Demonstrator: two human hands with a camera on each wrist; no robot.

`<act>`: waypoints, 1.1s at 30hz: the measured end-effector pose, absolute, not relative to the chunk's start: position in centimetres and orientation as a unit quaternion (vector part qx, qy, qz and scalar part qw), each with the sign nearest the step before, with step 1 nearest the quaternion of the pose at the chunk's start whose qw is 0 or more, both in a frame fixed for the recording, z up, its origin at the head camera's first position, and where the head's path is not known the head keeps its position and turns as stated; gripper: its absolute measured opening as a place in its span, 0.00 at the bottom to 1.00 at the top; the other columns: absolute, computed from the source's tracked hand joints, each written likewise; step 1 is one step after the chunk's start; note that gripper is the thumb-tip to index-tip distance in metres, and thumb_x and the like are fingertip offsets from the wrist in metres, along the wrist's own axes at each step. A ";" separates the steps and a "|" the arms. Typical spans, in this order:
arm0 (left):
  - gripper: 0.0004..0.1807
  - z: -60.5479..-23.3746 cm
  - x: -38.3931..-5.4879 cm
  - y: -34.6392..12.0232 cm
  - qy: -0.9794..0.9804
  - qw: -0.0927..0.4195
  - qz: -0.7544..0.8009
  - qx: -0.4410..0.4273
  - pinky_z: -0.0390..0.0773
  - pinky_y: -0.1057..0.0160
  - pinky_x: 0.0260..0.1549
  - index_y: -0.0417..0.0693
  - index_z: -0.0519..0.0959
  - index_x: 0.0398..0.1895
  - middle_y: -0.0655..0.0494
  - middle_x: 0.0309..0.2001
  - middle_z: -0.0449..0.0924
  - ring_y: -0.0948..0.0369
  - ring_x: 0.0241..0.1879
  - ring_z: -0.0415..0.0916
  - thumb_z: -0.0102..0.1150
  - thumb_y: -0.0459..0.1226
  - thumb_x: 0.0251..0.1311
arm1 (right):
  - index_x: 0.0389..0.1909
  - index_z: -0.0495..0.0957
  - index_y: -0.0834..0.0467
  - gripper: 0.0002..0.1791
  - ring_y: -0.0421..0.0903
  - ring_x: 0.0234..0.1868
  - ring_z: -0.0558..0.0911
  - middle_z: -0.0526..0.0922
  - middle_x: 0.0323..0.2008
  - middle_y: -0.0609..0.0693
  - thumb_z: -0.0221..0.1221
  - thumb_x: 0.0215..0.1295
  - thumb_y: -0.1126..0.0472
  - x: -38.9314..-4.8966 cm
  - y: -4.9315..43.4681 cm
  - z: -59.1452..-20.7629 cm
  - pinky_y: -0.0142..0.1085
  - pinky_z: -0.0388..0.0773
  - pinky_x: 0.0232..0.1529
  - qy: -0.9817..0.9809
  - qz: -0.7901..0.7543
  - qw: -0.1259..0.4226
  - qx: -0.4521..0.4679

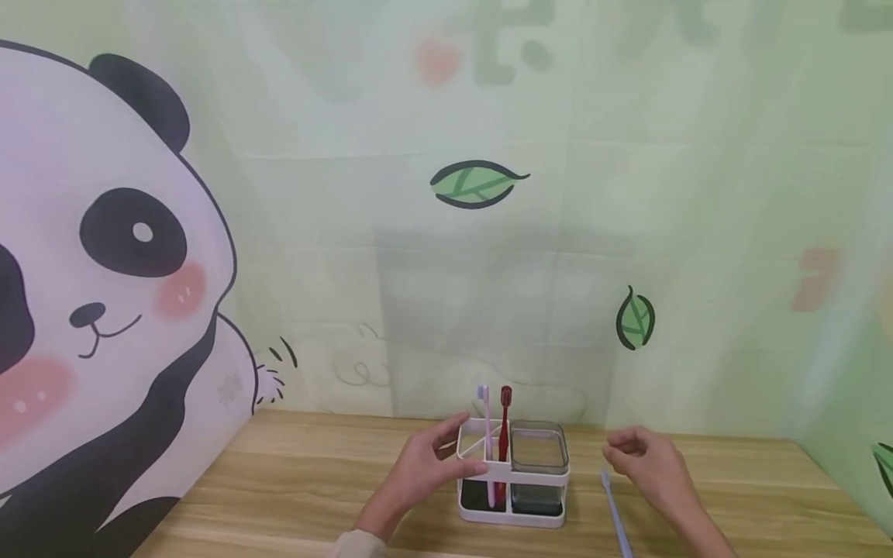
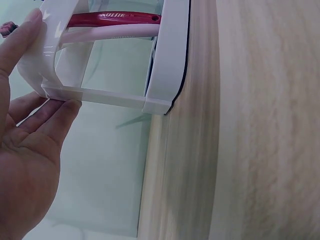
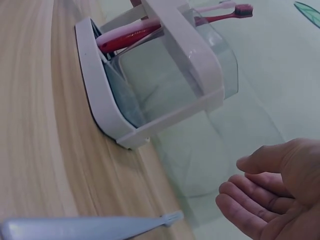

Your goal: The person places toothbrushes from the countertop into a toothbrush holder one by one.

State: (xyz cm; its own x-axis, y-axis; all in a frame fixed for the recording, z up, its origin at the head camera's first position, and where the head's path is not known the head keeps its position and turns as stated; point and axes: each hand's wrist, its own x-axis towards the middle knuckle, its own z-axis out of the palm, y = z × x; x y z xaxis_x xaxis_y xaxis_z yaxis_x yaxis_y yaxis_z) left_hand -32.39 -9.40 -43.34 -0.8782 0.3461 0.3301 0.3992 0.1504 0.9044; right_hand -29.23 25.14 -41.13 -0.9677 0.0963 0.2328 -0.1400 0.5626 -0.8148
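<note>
A white toothbrush holder (image 1: 512, 521) stands on the wooden table. My left hand (image 1: 422, 465) grips its left side, thumb on the front rim and fingers around the side, as the left wrist view (image 2: 35, 145) also shows. A pink toothbrush (image 1: 487, 434) and a red toothbrush (image 1: 504, 442) stand upright in the holder's left part. Its right part holds a clear cup (image 1: 539, 449). To the right, my right hand (image 1: 652, 469) hovers with nothing in it, fingers loosely bent, apart from the holder. Just below it lies a light blue toothbrush (image 1: 615, 515), its head pointing away from me.
The wood-grain table (image 1: 314, 480) ends at the back against a pale green cloth (image 1: 314, 232) printed with leaves and a large panda (image 1: 105, 256) on the left. Another cloth side borders the table on the right.
</note>
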 end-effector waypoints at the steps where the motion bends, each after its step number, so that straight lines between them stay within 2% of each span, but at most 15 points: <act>1: 0.45 -43.3 -32.4 -9.4 -0.759 0.023 -0.603 -0.245 0.79 0.49 0.64 0.33 0.70 0.76 0.31 0.71 0.71 0.36 0.67 0.74 0.81 0.40 0.58 | 0.50 0.82 0.72 0.15 0.48 0.39 0.87 0.88 0.38 0.54 0.67 0.70 0.64 -29.3 25.2 -41.2 0.35 0.86 0.36 -0.877 0.466 0.121 0.009; 5: 0.44 -43.3 -32.5 -9.5 -0.758 0.025 -0.604 -0.244 0.79 0.49 0.64 0.34 0.70 0.76 0.31 0.70 0.73 0.37 0.67 0.75 0.81 0.40 0.59 | 0.49 0.82 0.71 0.13 0.51 0.40 0.87 0.88 0.38 0.53 0.66 0.70 0.65 -29.6 25.4 -41.6 0.42 0.88 0.39 -0.881 0.463 0.104 -0.002; 11: 0.45 -43.3 -32.4 -9.5 -0.755 0.022 -0.607 -0.246 0.79 0.48 0.64 0.33 0.70 0.76 0.31 0.71 0.72 0.36 0.67 0.75 0.81 0.39 0.58 | 0.44 0.83 0.69 0.10 0.49 0.38 0.86 0.88 0.36 0.52 0.69 0.66 0.67 -29.7 25.7 -42.7 0.38 0.86 0.37 -0.887 0.451 0.103 -0.001; 18: 0.45 -43.1 -32.2 -9.5 -0.757 0.021 -0.606 -0.243 0.79 0.49 0.64 0.33 0.70 0.76 0.31 0.72 0.71 0.36 0.67 0.74 0.81 0.40 0.58 | 0.41 0.84 0.69 0.11 0.49 0.36 0.85 0.88 0.35 0.52 0.72 0.63 0.65 -29.8 25.9 -43.7 0.40 0.86 0.38 -0.901 0.421 0.100 0.006; 24: 0.45 -43.2 -32.2 -9.4 -0.756 0.020 -0.607 -0.244 0.79 0.49 0.64 0.32 0.69 0.76 0.31 0.71 0.71 0.36 0.67 0.74 0.81 0.39 0.58 | 0.39 0.83 0.69 0.11 0.48 0.34 0.84 0.85 0.32 0.51 0.72 0.62 0.65 -29.6 26.0 -44.4 0.41 0.85 0.36 -0.903 0.423 0.070 -0.003; 33: 0.45 -43.3 -32.4 -9.3 -0.755 0.022 -0.608 -0.244 0.79 0.47 0.64 0.33 0.70 0.75 0.31 0.72 0.70 0.35 0.67 0.74 0.81 0.38 0.58 | 0.36 0.81 0.69 0.08 0.47 0.31 0.84 0.85 0.28 0.50 0.70 0.61 0.70 -29.6 25.9 -44.8 0.40 0.86 0.33 -0.894 0.446 0.044 -0.020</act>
State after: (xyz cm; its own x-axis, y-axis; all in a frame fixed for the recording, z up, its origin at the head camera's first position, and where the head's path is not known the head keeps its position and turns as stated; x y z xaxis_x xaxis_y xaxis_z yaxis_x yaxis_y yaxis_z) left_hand -32.37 -9.33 -43.29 -0.8799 0.3414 0.3304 0.3958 0.1420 0.9073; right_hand -29.65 25.88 -44.80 -0.9954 0.0743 0.0606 -0.0037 0.6021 -0.7984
